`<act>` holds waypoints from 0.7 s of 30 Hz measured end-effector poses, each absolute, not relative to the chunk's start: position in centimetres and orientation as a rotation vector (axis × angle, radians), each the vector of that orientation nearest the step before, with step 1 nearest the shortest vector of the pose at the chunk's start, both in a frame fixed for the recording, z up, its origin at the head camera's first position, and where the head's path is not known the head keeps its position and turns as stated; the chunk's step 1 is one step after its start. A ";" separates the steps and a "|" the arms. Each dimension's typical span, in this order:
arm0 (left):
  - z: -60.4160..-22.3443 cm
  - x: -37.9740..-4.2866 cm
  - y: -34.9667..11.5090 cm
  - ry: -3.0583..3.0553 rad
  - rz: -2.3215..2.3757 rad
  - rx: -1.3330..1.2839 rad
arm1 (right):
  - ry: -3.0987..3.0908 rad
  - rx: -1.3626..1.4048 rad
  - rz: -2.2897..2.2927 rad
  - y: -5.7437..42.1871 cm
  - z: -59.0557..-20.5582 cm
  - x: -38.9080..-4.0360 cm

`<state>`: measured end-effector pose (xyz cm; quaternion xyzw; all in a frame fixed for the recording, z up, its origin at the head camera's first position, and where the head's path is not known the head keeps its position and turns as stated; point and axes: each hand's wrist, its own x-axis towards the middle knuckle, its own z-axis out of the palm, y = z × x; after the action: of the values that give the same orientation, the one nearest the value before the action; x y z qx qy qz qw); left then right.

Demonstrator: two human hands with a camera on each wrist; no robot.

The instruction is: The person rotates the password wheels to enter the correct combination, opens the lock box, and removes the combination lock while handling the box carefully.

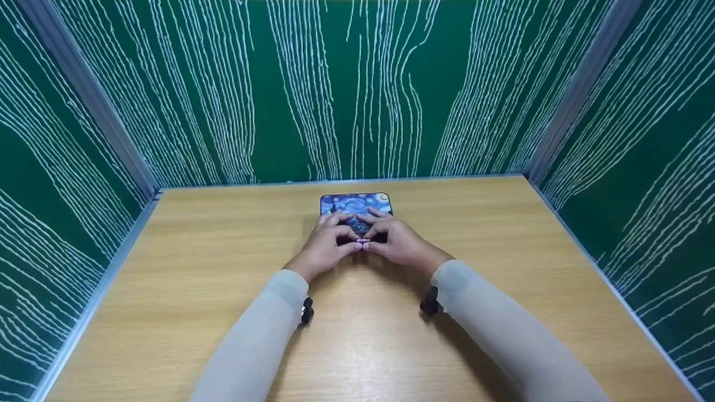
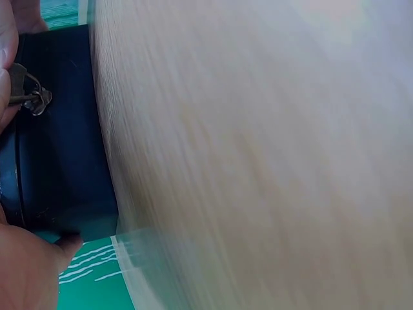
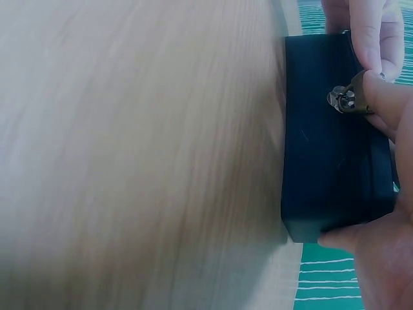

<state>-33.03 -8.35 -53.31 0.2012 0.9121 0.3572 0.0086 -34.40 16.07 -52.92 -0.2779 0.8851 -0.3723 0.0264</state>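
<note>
A small box [image 1: 355, 202] with a swirling blue and yellow night-sky picture on its lid sits on the table. Its sides look plain black in both wrist views. At the middle of its front face is a metal latch [image 3: 342, 98] with a bronze-coloured tab. My left hand [image 1: 328, 241] pinches the latch between thumb and forefinger, other fingers spread over the lid's left part. From the other side my right hand [image 1: 403, 241] mirrors it, thumb and forefinger on the tab. Both thumbs meet at the latch, and the fingertips hide part of it.
The wooden table [image 1: 357, 346] carries the box toward its far edge. Green walls [image 1: 368, 111] with white wavy lines rise at the back and both sides, joined by grey corner posts [image 1: 95, 95]. Dark devices [image 1: 429, 302] are strapped at both wrists.
</note>
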 end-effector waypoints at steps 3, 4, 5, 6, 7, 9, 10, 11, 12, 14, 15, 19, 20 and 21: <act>-53.3 -33.0 -8.3 2.856 1.107 0.626 | 2.736 -0.858 -1.154 16.1 -52.8 -34.3; -53.2 -33.0 -8.3 2.859 1.104 0.634 | 2.738 -0.870 -1.154 16.1 -52.8 -34.3; -53.2 -32.9 -8.3 2.860 1.101 0.640 | 2.740 -0.881 -1.154 16.1 -52.8 -34.3; -53.2 -32.9 -8.3 2.862 1.098 0.646 | 2.742 -0.890 -1.153 16.1 -52.8 -34.2; -53.2 -32.9 -8.3 2.862 1.097 0.653 | 2.743 -0.899 -1.154 16.0 -52.8 -34.2; -53.2 -32.8 -8.4 2.862 1.101 0.668 | 2.743 -0.916 -1.161 16.0 -52.8 -34.2; -53.2 -32.8 -8.4 2.859 1.104 0.662 | 2.742 -0.915 -1.164 16.0 -52.8 -34.2; -53.2 -32.8 -8.4 2.857 1.105 0.657 | 2.742 -0.913 -1.166 16.0 -52.8 -34.2; -53.2 -32.8 -8.4 2.854 1.109 0.650 | 2.741 -0.911 -1.168 16.0 -52.8 -34.2; -53.3 -32.9 -8.4 2.848 1.114 0.640 | 2.739 -0.906 -1.170 16.0 -52.9 -34.2; -53.3 -32.9 -8.4 2.845 1.116 0.634 | 2.739 -0.906 -1.169 16.0 -52.9 -34.2; -53.5 -33.0 -8.4 2.848 1.120 0.630 | 2.740 -0.907 -1.166 16.0 -52.8 -34.2; -53.5 -33.0 -8.4 2.848 1.122 0.629 | 2.741 -0.909 -1.164 16.0 -52.8 -34.2; -53.5 -33.0 -8.4 2.848 1.122 0.628 | 2.742 -0.911 -1.163 16.0 -52.8 -34.2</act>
<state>-32.96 -8.39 -53.48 0.2009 0.9114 0.3591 0.0082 -34.19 16.03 -52.78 -0.2925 0.8802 -0.3734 0.0135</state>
